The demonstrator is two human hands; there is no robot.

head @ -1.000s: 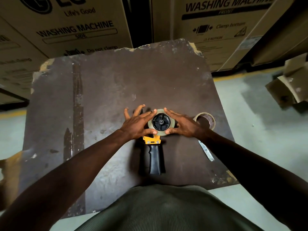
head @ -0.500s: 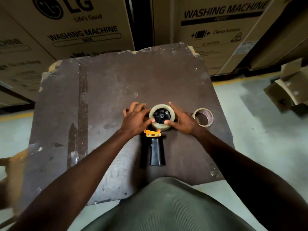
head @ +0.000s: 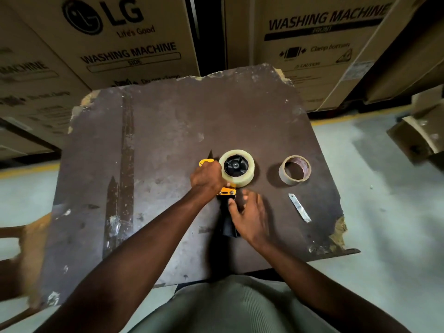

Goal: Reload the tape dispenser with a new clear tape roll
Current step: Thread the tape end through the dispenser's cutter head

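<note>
A yellow and black tape dispenser (head: 225,191) lies flat on the brown table (head: 168,131), its black handle toward me. A clear tape roll (head: 247,175) sits on the dispenser's black hub. My left hand (head: 207,177) is closed on the dispenser's yellow frame at the left of the roll. My right hand (head: 249,213) rests on the black handle with its fingers spread and a fingertip on the grip. An empty cardboard tape core (head: 295,169) lies to the right of the dispenser.
A metal cutter blade (head: 299,207) lies on the table near its right edge. Big cardboard washing machine boxes (head: 120,39) stand behind the table. A smaller open box (head: 418,131) is on the floor at right. The table's edges are chipped.
Both hands have left the roll's sides. My left hand slid to the yellow frame and closed on it. My right hand dropped back to the handle, uncovering the empty core and the blade.
</note>
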